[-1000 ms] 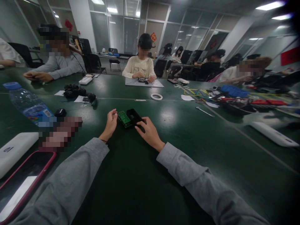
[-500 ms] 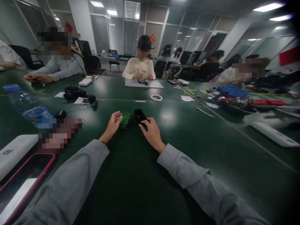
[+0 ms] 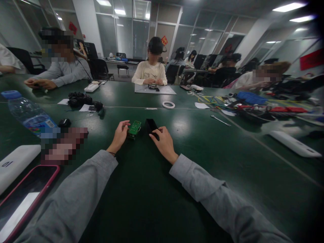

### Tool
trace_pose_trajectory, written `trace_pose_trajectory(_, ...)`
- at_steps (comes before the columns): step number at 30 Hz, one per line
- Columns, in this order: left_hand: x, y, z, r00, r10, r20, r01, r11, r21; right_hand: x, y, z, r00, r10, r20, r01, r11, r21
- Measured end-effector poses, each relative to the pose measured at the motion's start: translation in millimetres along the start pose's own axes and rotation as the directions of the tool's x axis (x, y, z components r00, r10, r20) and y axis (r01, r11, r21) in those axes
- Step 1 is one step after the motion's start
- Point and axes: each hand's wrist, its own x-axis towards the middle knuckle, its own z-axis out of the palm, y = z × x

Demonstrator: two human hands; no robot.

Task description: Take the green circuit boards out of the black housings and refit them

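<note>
A green circuit board (image 3: pixel 135 127) rests on the dark green table, just right of my left hand (image 3: pixel 120 135). The fingers of that hand are apart and hold nothing, with their tips close to the board's left edge. My right hand (image 3: pixel 164 141) has its thumb and fingers closed on the near end of a black open case (image 3: pixel 151 125). The case lies a short way right of the board, and the two do not touch.
To the left are a water bottle (image 3: pixel 31 116), a white device (image 3: pixel 17 165) and a red-edged phone (image 3: pixel 27 189). Ahead lies a white ring (image 3: pixel 168 105); a wrench (image 3: pixel 220 120) and tangled cables are at the right. People sit across the table.
My left hand has drawn slightly left, off the circuit board, and its fingers have parted from it. The black case has turned a little in my right hand.
</note>
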Motion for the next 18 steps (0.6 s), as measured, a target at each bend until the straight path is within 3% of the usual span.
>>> trace_pose_trajectory(4,-2.6,6.3,-0.7,0.998,-0.064,0.004,0.064,0.992,-0.105,0.1,0.7,0.4,1.000,0.008,-0.001,-0.008,1.000,-0.007)
trace_pose_trajectory(12,-1.0,6.7,0.6,0.998,-0.042,-0.056,0.038,0.996,-0.080,0.1,1.0,3.2,1.000,0.014,-0.018,-0.014,1.000,-0.003)
trace_pose_trajectory(18,0.5,2.7,0.2,0.999,-0.053,-0.001,0.052,0.993,-0.107,-0.3,0.3,2.0,1.000,-0.001,-0.012,0.001,1.000,0.017)
